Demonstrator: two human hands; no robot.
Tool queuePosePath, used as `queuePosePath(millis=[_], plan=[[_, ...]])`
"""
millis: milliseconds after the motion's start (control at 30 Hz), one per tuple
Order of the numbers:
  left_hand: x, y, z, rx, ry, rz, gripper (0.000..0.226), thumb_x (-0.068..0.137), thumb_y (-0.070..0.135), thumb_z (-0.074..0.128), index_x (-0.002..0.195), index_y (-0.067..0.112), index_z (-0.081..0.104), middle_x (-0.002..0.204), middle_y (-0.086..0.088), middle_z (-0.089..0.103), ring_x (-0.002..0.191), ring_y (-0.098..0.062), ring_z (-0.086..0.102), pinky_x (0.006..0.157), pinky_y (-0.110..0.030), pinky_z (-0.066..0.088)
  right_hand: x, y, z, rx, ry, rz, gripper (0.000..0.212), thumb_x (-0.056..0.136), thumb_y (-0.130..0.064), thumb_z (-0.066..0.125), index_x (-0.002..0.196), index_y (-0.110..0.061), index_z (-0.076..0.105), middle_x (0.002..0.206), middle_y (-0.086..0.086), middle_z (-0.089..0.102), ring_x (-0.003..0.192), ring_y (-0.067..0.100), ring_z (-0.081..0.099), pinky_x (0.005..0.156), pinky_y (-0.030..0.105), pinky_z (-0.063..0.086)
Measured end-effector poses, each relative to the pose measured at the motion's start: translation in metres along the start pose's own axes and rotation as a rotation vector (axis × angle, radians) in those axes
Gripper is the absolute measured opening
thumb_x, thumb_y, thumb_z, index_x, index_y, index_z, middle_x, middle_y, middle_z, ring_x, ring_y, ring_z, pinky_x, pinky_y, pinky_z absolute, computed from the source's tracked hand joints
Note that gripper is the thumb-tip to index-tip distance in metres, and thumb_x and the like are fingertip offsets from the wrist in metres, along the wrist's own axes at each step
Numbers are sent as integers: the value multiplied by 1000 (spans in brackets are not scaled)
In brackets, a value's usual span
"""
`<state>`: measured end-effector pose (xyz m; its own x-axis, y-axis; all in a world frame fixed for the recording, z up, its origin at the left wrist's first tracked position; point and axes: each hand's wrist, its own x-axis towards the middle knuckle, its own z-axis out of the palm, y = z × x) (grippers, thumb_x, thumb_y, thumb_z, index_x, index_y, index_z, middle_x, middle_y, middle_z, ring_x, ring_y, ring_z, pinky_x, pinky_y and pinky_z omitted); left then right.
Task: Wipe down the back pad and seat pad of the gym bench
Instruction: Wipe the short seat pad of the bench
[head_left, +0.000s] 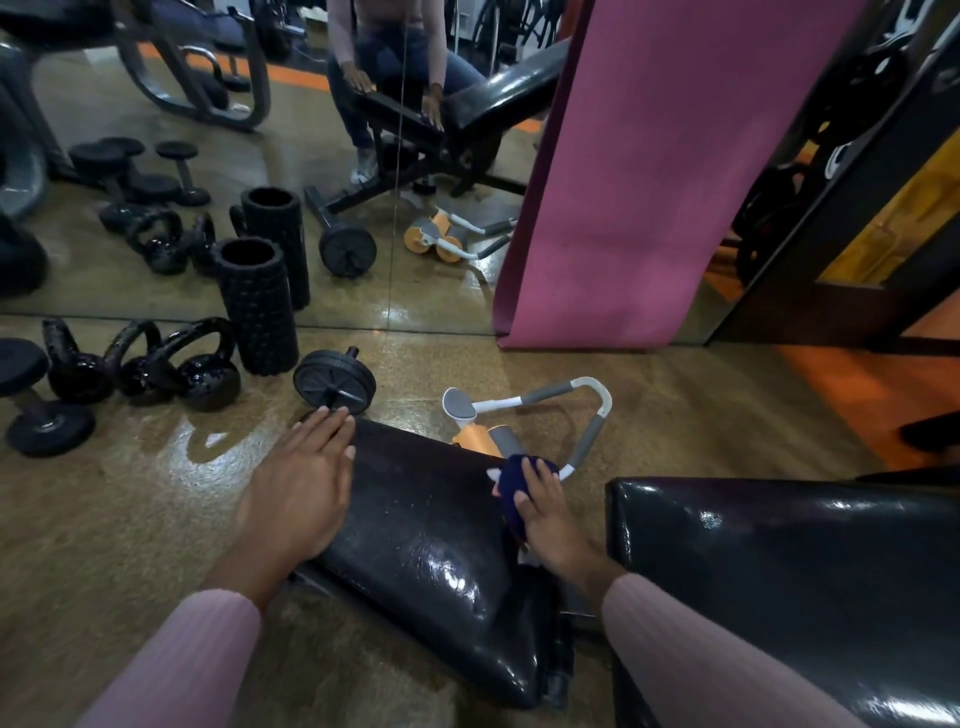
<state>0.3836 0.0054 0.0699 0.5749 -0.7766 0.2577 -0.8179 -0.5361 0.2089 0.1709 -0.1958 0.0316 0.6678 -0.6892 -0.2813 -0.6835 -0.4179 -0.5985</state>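
Observation:
The black seat pad (426, 535) of the gym bench lies in the lower middle, its vinyl shiny. The black back pad (789, 577) fills the lower right, separated from the seat by a gap. My left hand (301, 488) rests flat with spread fingers on the seat pad's left far corner. My right hand (545, 514) presses a dark blue cloth (517, 480) against the seat pad's right far edge, fingers closed over it.
A mirror wall stands ahead, with a pink mat (644, 171) leaning on it. On the floor lie kettlebells (171, 364), a dumbbell (31, 395), a black foam roller (257, 306), an ab wheel (335, 382) and an orange-grey ab roller (524, 415) just beyond the seat.

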Motion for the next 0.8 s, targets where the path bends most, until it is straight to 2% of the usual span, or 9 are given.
queuePosePath(millis=[67, 133, 233, 300, 400, 500, 567, 700, 800], plan=[[0, 0, 0, -7, -2, -2, 58, 96, 36, 19, 133, 6, 52, 139, -6, 51, 134, -20, 40, 111, -37, 32, 19, -18, -2, -69, -32, 61, 49, 105, -24, 28, 152, -15, 16, 162, 6, -3, 148, 25, -8, 118, 38, -5], [0, 0, 0, -17, -3, -4, 58, 96, 36, 19, 133, 6, 52, 139, -6, 51, 134, -21, 41, 110, -37, 33, 15, -32, 3, -131, -46, -6, 52, 105, -31, 23, 153, -22, 7, 162, -2, -6, 148, 21, -11, 117, 44, -3], [0, -1, 0, -14, -2, -4, 58, 95, 35, 20, 133, 6, 52, 140, -5, 50, 135, -20, 39, 111, -36, 31, -21, -27, 10, -159, -57, -226, 53, 105, -35, 22, 151, -30, -2, 159, -12, -11, 145, 12, -17, 116, 39, -7], [0, -1, 0, -13, -10, -4, 56, 96, 35, 21, 135, 7, 50, 142, -5, 48, 136, -19, 37, 112, -37, 30, -40, -9, 7, -132, -84, -281, 52, 104, -36, 24, 149, -34, -4, 156, -16, -14, 144, 9, -20, 116, 34, -9], [0, -1, 1, -16, -15, -7, 56, 96, 34, 21, 136, 6, 49, 143, -5, 47, 137, -19, 35, 113, -38, 29, -32, 4, -6, -47, -98, -118, 54, 104, -34, 26, 151, -29, -1, 155, -14, -15, 146, 15, -17, 115, 32, -7], [0, 0, 0, -17, -7, -3, 58, 95, 35, 19, 134, 6, 51, 141, -7, 49, 136, -21, 38, 112, -37, 29, 5, -18, -6, -94, -88, 114, 54, 105, -26, 23, 153, -16, 0, 160, -1, -10, 147, 22, -15, 117, 37, -5], [-1, 0, -1, -17, -7, -4, 59, 96, 36, 18, 134, 6, 51, 141, -6, 49, 135, -21, 39, 112, -36, 29, 23, -38, 1, -114, -61, 166, 54, 104, -29, 22, 153, -18, 1, 162, 3, -7, 147, 24, -12, 118, 42, -1], [-1, 1, -2, -28, -3, -9, 60, 95, 36, 17, 134, 7, 52, 140, -5, 51, 135, -20, 39, 111, -36, 30, -13, -51, 24, -193, -57, -21, 53, 104, -39, 18, 152, -34, -5, 159, -11, -14, 147, 17, -14, 117, 44, -2], [0, 0, -2, -28, -8, 0, 60, 95, 37, 17, 135, 8, 51, 141, -5, 50, 136, -20, 38, 112, -37, 31, -43, -19, 27, -148, -16, -146, 52, 103, -41, 19, 148, -40, -7, 154, -20, -17, 143, 9, -18, 117, 42, -2]])
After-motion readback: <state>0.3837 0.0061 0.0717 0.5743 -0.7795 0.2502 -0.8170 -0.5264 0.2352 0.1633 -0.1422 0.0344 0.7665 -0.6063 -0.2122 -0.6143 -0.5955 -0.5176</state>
